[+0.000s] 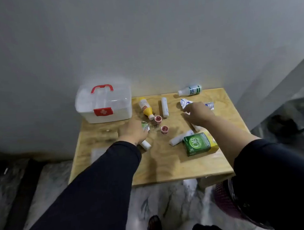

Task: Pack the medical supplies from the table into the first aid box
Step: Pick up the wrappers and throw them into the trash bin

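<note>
The room is dim and evenly lit, with a grey cast on the wall [143,36] and soft shadows of both arms falling across the desk [168,166]. The picture is soft throughout, and the first aid box [103,103] looks smeared by motion blur. Wide-angle distortion bends the edges, where the floor [170,201] smudges.

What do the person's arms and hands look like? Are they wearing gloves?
No gloves. Both hands are bare: the left hand and the right hand show no rings or watch that I can make out. Each arm wears a long, plain, very dark sleeve, the left sleeve and the right sleeve, reaching down near the wrists, with no visible markings.
</note>
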A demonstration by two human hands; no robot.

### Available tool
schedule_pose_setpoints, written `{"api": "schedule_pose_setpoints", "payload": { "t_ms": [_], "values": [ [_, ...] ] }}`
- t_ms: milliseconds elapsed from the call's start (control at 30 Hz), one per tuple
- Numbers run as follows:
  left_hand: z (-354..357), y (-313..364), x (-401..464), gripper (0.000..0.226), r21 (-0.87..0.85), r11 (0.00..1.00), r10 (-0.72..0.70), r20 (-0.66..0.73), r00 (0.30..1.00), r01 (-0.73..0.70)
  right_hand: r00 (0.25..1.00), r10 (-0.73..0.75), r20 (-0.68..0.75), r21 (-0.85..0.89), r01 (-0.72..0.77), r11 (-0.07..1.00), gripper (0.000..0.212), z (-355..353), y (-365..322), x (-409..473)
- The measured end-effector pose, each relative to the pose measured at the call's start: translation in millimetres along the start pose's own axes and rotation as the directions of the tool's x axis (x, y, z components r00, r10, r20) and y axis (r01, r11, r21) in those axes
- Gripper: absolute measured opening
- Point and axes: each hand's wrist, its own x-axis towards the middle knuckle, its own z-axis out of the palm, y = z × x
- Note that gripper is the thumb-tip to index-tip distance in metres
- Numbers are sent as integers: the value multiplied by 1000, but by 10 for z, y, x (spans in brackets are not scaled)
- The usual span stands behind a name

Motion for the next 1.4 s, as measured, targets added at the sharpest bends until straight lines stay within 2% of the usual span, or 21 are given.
{"api": "schedule_pose_setpoints", "payload": {
  "t_ms": [133,267,500,733,833,967,1133,1267,1400],
  "values": [
    [138,4,140,34,19,998,-67,-5,998,67,996,87,-35,23,-86,996,34,111,75,154],
    [242,2,290,42,66,996,-64,14,998,63,989,118,-91,59,-113,992,35,165,165,463],
    [266,11,442,39,128,991,-34,-24,999,37,989,142,-36,86,-138,987,37,313,193,904],
    [272,14,463,21,158,987,15,-127,992,6,989,133,-69,-122,-140,983,26,402,196,1046],
    [206,11,497,14,163,986,-8,-135,991,30,994,93,-61,-228,-105,968,29,331,206,1033],
    [50,-4,527,15,234,972,37,-207,978,13,987,18,-158,-280,-63,958,30,155,260,956],
    [-259,80,414,17,256,962,174,-297,939,-97,928,16,-371,-175,-86,981,29,-179,321,675],
    [-594,319,273,17,221,957,264,-386,884,-190,842,138,-522,28,-145,989,30,-511,302,326],
    [-856,746,197,18,130,955,297,-458,838,-267,757,278,-591,218,-181,959,26,-843,346,-71]
  ]
}}
